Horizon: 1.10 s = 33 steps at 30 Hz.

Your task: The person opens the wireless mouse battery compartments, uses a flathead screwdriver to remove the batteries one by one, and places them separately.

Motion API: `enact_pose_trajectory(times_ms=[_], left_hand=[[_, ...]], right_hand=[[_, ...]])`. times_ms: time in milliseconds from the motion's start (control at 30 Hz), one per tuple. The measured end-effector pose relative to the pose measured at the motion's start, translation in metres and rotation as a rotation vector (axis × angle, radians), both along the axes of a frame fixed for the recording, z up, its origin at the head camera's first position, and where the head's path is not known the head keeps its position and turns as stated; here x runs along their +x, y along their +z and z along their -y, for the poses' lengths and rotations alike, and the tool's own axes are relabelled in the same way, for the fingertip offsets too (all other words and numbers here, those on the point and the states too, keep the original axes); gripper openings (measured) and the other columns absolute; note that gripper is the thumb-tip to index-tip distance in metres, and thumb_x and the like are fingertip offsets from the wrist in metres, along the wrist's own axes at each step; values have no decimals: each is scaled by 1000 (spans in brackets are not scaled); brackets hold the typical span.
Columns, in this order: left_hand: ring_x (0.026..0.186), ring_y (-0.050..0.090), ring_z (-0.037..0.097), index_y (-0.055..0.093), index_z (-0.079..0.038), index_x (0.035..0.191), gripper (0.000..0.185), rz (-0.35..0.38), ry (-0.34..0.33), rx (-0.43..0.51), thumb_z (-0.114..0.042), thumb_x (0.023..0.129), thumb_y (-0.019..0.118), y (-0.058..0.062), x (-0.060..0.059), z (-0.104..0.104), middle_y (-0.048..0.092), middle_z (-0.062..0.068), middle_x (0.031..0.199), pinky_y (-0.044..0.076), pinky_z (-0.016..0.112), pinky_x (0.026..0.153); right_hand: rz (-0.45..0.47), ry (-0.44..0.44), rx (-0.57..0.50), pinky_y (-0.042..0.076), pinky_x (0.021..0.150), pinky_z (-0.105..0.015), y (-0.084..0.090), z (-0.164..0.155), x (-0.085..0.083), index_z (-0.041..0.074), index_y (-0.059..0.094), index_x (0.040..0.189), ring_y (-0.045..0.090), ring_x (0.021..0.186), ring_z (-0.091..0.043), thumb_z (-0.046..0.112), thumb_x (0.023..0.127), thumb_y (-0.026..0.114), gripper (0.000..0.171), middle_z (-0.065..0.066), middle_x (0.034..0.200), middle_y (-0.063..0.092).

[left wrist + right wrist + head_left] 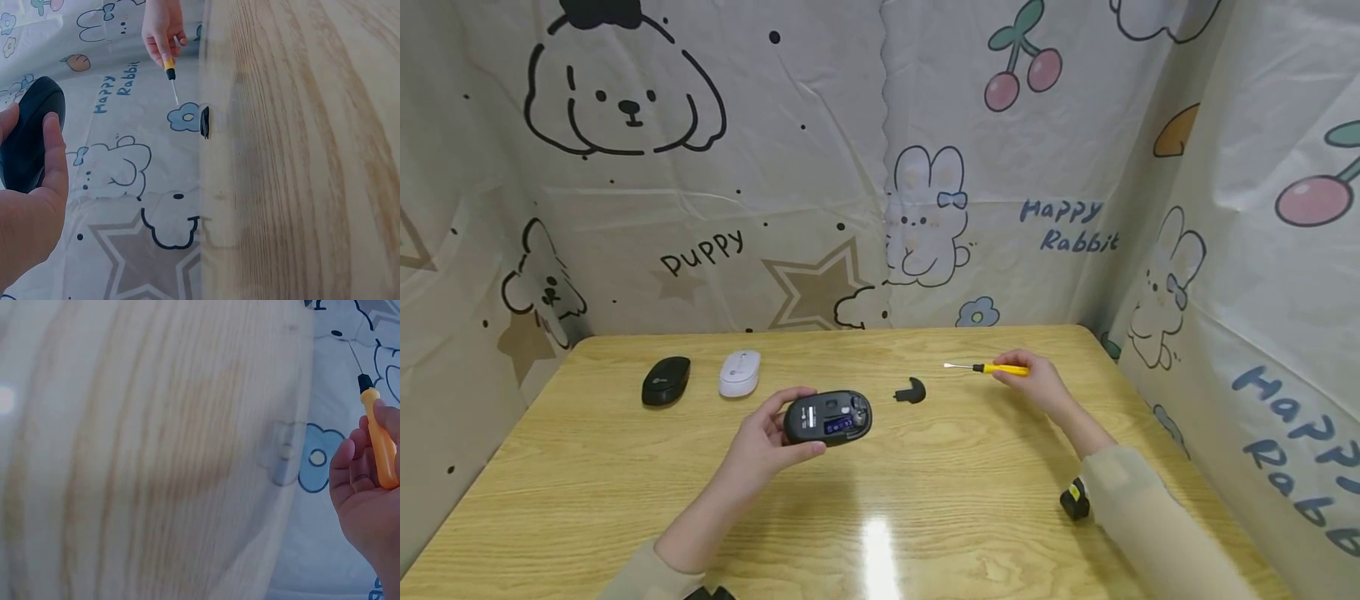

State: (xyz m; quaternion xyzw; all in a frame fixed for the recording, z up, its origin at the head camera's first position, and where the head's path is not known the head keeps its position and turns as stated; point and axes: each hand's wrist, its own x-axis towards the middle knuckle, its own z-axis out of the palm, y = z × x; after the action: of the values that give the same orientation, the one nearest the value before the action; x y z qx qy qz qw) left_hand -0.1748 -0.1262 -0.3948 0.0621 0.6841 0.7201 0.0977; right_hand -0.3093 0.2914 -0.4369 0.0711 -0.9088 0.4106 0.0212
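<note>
Black oval plastic computer mouse (802, 427), its underside turned to the head camera, was in the left hand (760, 440), lifted over the light wood-grain table (955, 508). This hand was grasping it by its two long edges, the thumb on the near edge and fingers at the far one. In the underside a compartment lay uncovered, and inside it a dark blue cylinder (837, 426), probably a battery, could be seen. The right hand (1037, 382) was grasping a slim screwdriver (1002, 368) by its yellow handle, with the metal tip pointing to the left and touching nothing. Between the two hands, a small black hooked plastic piece (914, 392) rested on the table, perhaps the cover of the compartment. Farther left stood a glossy black mouse (666, 382) and a white mouse (740, 373), just beside each other.

As a judgement, if the held mouse were tilted too much, the cylinder could fall out. A tip pushed too hard could slip and scratch the housing or hurt the left fingers, because only an edge grasp supported the mouse.
</note>
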Motion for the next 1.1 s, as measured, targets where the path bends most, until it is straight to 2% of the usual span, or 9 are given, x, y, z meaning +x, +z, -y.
enact_pose_trajectory(times_ms=[133,233,467,600,867,1100], left_hand=[[114,58,30,44,-16,135,74,3,-3,3,-2,72,79,0,1,0,49,22,133,53,31,88],[114,57,29,44,-15,136,74,4,-10,5,-2,72,79,0,0,0,49,21,134,53,31,89],[116,57,29,44,-17,136,73,7,-16,1,-4,73,79,0,0,-1,49,20,134,53,31,89],[116,57,29,43,-15,136,73,-3,-25,8,-3,73,79,-1,0,-1,49,21,134,53,31,89],[115,57,30,42,-11,138,76,-6,-26,9,-2,72,78,0,1,-1,48,22,134,53,31,89],[115,57,29,43,-14,136,73,-2,-24,5,-3,73,79,1,1,-1,49,21,135,53,31,89]], right_hand=[[34,-29,4,43,97,-41,-4,-5,-5,5,63,112,51,105,-28,25,89,66,30,-16,119,60],[45,-33,7,40,101,-47,-7,-9,-8,4,62,113,50,108,-31,24,90,65,30,-18,119,59],[4,-47,58,44,95,-43,-14,-14,-15,1,63,110,53,106,-31,19,90,65,26,-20,116,61],[-8,-54,80,43,96,-45,-17,-15,-19,-1,63,109,53,108,-34,16,89,66,26,-22,116,61],[15,-38,109,42,97,-47,-23,-22,-26,-1,64,111,54,107,-33,18,88,67,30,-22,115,62],[27,-15,155,44,92,-45,-27,-30,-29,1,66,107,56,100,-30,21,88,68,28,-19,109,65]])
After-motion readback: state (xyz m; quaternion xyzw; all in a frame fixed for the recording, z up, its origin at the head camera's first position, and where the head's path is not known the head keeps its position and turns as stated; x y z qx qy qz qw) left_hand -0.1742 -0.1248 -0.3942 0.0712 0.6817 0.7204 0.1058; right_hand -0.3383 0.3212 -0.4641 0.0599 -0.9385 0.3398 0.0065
